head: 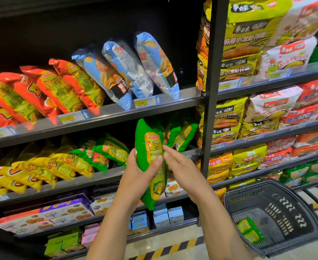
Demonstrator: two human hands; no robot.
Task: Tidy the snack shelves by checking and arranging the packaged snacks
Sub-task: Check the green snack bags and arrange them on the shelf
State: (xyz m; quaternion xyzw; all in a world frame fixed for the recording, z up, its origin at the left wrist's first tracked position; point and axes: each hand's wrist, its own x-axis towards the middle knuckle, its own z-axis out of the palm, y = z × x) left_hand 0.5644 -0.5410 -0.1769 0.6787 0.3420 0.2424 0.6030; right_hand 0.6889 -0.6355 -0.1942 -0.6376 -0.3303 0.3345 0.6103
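Observation:
A green snack bag (149,147) with a yellow panel stands upright in front of the second shelf. My left hand (138,170) grips its lower half from the left, thumb across the front. My right hand (180,166) is beside it on the right with its fingers extended, the fingertips touching the bag's front; I cannot tell whether it grips. More green bags (182,135) lean at the right end of that shelf (90,182), and others (105,151) lie next to yellow bags (41,167). Red bags (47,89) and blue bags (128,68) lean on the shelf above.
A black shopping basket (272,214) sits on the floor at lower right with a green packet (248,229) inside. A black upright post (209,91) separates shelves of noodle packs (248,53) on the right. Biscuit boxes (60,212) fill the lower shelves. Hazard tape (173,248) marks the floor.

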